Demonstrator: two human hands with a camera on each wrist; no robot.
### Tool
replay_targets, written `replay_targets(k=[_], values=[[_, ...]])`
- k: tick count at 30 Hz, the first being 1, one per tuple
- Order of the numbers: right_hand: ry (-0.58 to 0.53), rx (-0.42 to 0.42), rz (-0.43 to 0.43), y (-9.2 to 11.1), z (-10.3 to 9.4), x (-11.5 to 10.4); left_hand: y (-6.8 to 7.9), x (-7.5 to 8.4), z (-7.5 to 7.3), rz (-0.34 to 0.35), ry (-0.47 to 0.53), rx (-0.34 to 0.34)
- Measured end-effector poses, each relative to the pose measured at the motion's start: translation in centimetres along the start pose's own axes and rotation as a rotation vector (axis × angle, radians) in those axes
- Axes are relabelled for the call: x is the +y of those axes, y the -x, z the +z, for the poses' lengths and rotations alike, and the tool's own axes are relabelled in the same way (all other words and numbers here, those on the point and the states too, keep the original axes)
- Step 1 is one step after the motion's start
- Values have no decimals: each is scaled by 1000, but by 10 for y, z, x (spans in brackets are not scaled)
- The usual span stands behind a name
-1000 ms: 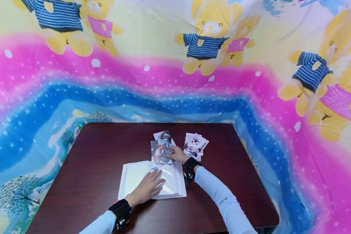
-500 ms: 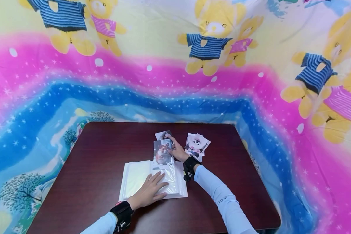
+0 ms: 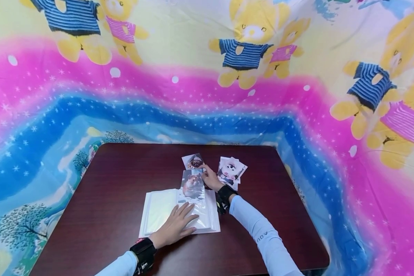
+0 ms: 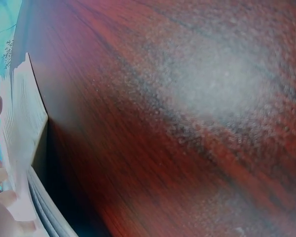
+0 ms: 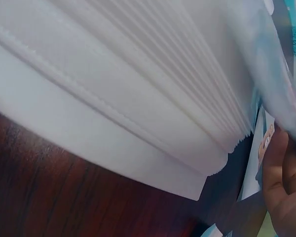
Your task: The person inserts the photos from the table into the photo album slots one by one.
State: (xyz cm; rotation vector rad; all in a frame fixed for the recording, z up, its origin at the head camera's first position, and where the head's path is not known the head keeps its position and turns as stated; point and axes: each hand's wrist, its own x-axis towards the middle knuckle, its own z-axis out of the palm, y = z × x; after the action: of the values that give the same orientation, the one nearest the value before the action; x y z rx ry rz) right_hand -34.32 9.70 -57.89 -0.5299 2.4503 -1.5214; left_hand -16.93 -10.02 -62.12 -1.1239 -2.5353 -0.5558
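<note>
A white photo album (image 3: 158, 209) lies spread on the table, with clear plastic pockets on its right page. My left hand (image 3: 175, 226) rests on the album near the middle, fingers straight and spread. Partly inside a pocket is a photo (image 3: 192, 186) of a hamster-like animal, its upper part sticking out past the page's far edge. My right hand (image 3: 211, 180) pinches this photo at its upper right edge. In the right wrist view, curled fingers (image 5: 274, 168) meet the photo's edge beside the fanned album pages (image 5: 138, 98).
Another photo (image 3: 194, 161) lies on the table just beyond the hamster photo. To its right is a small loose stack of photos (image 3: 230, 170), a pink-and-white toy picture on top. A printed bear cloth (image 3: 179, 99) hangs behind the dark wooden table (image 3: 124, 172).
My right hand has shifted up to the photo's upper right edge, and the photo has slid slightly toward me, deeper into the pocket. My left hand stays on the album.
</note>
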Motion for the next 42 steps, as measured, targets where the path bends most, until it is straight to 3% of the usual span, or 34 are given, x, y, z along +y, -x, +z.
replay_targets(k=[9,23,30,42], values=[[45,66,-22,-2,-1,-2,0,1,-1,-7,-7,-10],[163,86,-209,-1,1,-5,0,2,1,-12,-17,-8],[155,-19,-93,-2,5,1,0,1,1,-4,-13,-5],[138,-7,-43,1,10,9,0,1,1,-15,-9,-3]])
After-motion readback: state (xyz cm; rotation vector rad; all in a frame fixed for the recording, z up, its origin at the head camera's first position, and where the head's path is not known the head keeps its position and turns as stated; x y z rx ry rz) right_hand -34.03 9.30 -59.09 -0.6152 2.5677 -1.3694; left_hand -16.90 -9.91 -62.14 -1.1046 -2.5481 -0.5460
